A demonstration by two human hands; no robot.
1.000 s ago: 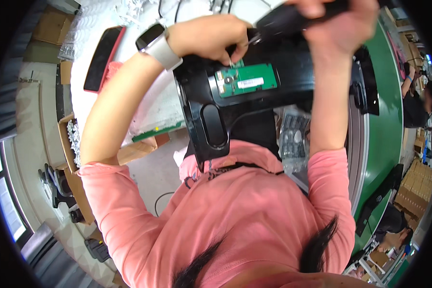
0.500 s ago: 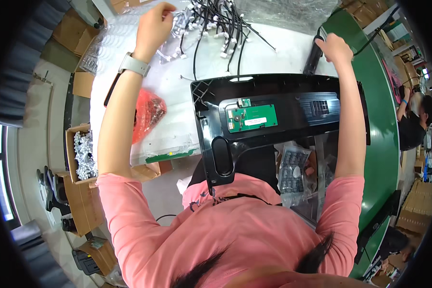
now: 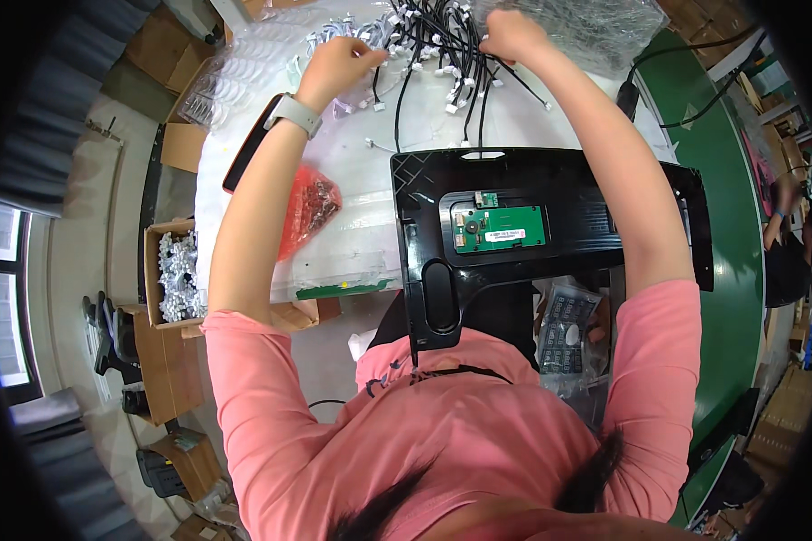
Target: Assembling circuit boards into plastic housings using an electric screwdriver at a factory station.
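A black plastic housing [image 3: 568, 230] leans across the table's front edge and my lap, with a green circuit board [image 3: 523, 236] and a smaller green board [image 3: 486, 199] mounted in it. At the far side of the table lies a tangle of black cables [image 3: 438, 41] with white connectors. My right hand [image 3: 514, 38] is closed at the right side of that tangle, its fingertips pinching a black cable. On the tangle's left edge, my left hand [image 3: 341, 70] hovers with thumb and fingers slightly apart, holding nothing visible.
A black corded tool [image 3: 629, 97] lies right of my forearm. Red plastic bag [image 3: 314, 212] and dark phone [image 3: 251, 149] rest near my left arm. Clear plastic wrap [image 3: 604, 32] lies far right; a carton of white parts [image 3: 179, 275] stands left. Another person [image 3: 785, 243] is at right.
My right hand has left the black corded tool and moved left to the black cables. My left hand has come lower and right, toward the tangle. The view has shifted slightly.
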